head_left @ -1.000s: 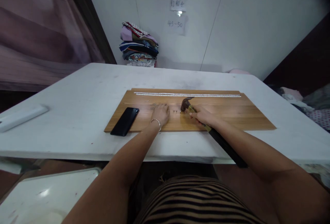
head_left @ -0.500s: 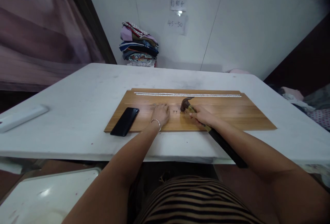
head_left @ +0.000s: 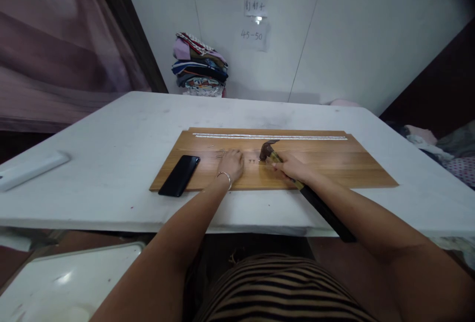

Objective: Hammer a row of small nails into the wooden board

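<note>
A claw hammer (head_left: 322, 205) with a dark head and a black grip is held in my right hand (head_left: 291, 164), closed around the handle close to the head. Its head (head_left: 265, 151) sits low over the wooden board (head_left: 345, 166), tilted, beside a row of small nails (head_left: 252, 161) standing in the wood. The head partly hides the nail nearest it. Palm down on the board, left of that row, rests my left hand (head_left: 232, 162), wearing a bracelet, its fingers lying on the wood. Several loose nails (head_left: 219, 154) lie just left of its fingers.
A black phone (head_left: 179, 175) lies over the board's left front corner. White measuring strips (head_left: 270, 137) run along the board's far side. The board rests on a white table (head_left: 111, 163). A white oblong object (head_left: 33, 169) is at far left; folded cloth (head_left: 200, 65) is stacked behind.
</note>
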A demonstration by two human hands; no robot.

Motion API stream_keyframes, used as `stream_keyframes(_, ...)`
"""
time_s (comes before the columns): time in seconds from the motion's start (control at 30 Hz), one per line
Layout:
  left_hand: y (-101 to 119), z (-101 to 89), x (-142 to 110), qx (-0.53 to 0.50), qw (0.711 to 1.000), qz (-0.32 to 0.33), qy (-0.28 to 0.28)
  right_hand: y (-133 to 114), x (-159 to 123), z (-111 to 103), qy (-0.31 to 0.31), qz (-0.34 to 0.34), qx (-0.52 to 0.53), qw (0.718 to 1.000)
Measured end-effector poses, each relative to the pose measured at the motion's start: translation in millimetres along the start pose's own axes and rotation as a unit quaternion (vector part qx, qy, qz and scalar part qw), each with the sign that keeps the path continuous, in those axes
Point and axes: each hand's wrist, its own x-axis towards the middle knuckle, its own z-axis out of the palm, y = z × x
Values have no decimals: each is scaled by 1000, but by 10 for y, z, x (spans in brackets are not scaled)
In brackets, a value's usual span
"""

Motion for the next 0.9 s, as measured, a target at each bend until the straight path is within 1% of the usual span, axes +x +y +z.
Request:
stream_keyframes(0.2,3,-12,6,10,1000,2,-4,-4,-12,3,2,0,17,1000)
stream_keyframes(0.37,2,-18,2,10,1000,5,-2,-23,11,-10,14,-10,-6,1000)
stream_keyframes(0.57,4,-24,1,2,1000,-2,-6,13,-1,13,-10,3,15,1000)
stream_keyframes(0.67,0,-23,3,5,1000,1,-5,22,-11,10,-10,6,21,1000)
stream_keyframes(0.9,-6,-27,6,10,1000,2,-7,5,16,-3,13,-3,9,1000)
